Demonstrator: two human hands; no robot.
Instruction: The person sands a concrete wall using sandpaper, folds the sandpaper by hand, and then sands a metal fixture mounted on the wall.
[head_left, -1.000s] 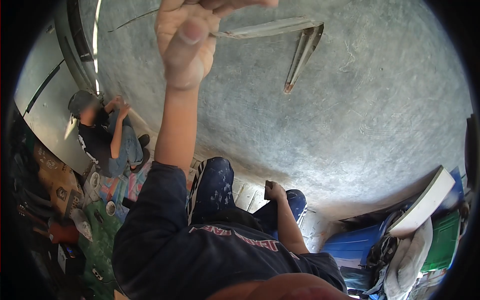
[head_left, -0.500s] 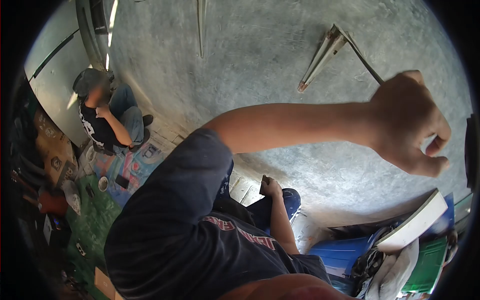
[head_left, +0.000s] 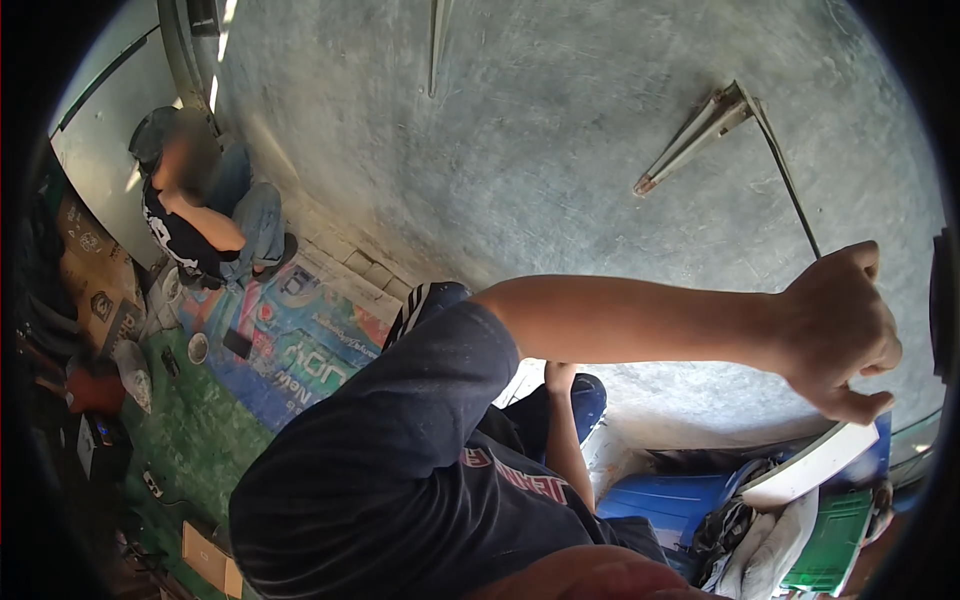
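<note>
My left arm reaches across to the right. My left hand [head_left: 845,335] has its fingers curled, closed at the far end of a thin metal bar [head_left: 790,190]. That bar runs up to a metal bracket [head_left: 700,135] on the grey wall [head_left: 560,150]; the exact grip is hidden behind the hand. My right hand [head_left: 560,375] rests near my knee [head_left: 590,395]; its fingers are hidden behind my left forearm, and whatever it holds is out of sight.
A second bracket [head_left: 437,45] is on the wall. At left a person [head_left: 200,210] sits on a printed sheet [head_left: 290,350] with a phone [head_left: 237,343] and a cup [head_left: 198,348]. Blue [head_left: 665,500] and green bins [head_left: 830,540] stand lower right beside a white panel [head_left: 810,465].
My left hand has moved from the upper left to the right, and the bar has swung with it. The dark block in my right hand is now hidden. The seated person's hands have lowered.
</note>
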